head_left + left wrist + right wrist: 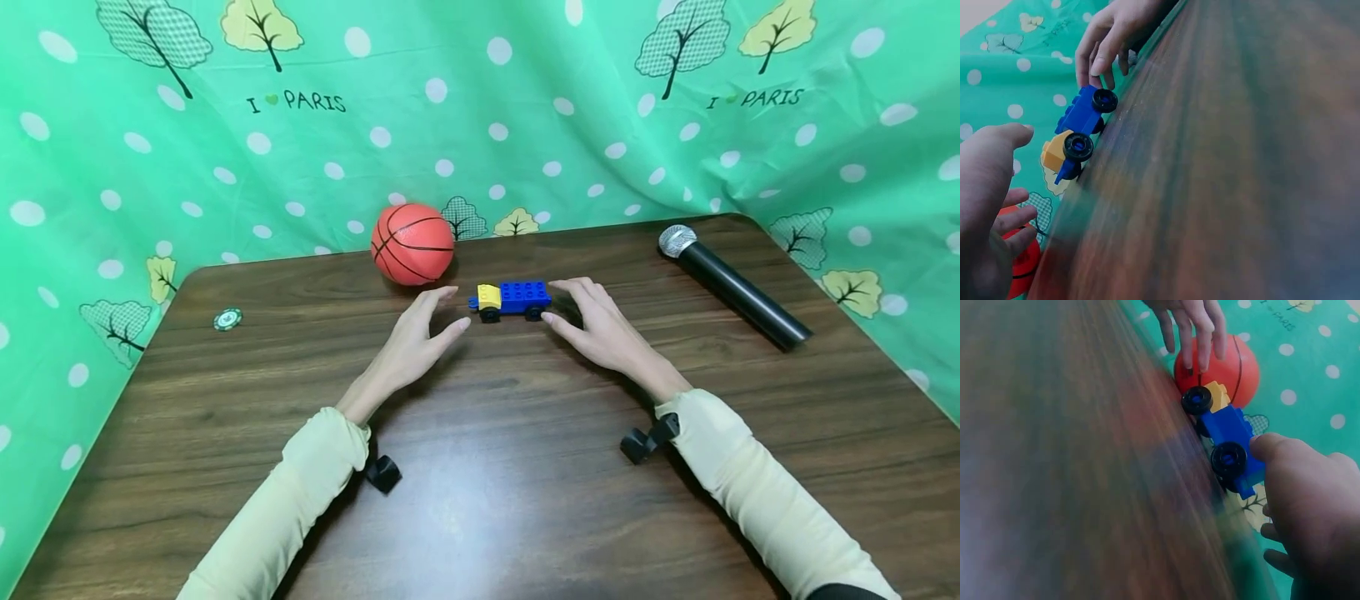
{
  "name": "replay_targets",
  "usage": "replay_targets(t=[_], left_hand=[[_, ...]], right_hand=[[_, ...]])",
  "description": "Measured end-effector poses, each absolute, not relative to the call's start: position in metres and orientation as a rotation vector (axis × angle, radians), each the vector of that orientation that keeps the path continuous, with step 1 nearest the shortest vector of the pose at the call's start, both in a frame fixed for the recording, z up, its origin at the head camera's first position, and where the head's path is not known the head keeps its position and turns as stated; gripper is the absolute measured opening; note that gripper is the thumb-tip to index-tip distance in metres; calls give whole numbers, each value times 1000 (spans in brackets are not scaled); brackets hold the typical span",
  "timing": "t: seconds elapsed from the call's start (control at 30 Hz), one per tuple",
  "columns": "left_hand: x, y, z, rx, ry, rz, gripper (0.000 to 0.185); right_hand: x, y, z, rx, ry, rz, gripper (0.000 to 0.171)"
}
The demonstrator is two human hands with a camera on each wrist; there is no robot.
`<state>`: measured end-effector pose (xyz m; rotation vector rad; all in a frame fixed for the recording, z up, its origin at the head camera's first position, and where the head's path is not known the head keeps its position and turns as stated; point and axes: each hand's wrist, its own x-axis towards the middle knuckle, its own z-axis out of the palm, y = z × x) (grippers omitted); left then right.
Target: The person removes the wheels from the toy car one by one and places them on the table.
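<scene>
A toy truck (517, 298) with a yellow cab, a blue studded bed and black wheels stands on the table between the two hands. My left hand (414, 335) is just left of its cab end, thumb and fingers spread apart with nothing between them. On the other side, my right hand (596, 325) has its thumb and fingertips right at the rear of the blue bed, fingers loosely extended. In the left wrist view the truck (1079, 119) shows its cab toward the left hand; the right wrist view has its rear end (1241, 469) beside the right thumb.
An orange-red toy basketball (412, 244) sits behind the left hand. At the right lies a black microphone (735, 286) with a silver head. A green and white poker chip (228, 318) lies at the far left. Green dotted cloth (487, 167) hangs behind the brown wooden table (465, 500).
</scene>
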<state>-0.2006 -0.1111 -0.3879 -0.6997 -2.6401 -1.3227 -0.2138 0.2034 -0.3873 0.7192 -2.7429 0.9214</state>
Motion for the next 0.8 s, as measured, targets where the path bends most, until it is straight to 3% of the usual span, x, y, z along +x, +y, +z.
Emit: replay_targets(t=[0.8], left_hand=[[-235, -84, -396, -767, -2616, -1359, 47]], right_hand=[[-233, 186, -394, 790, -2631, 1031, 44]])
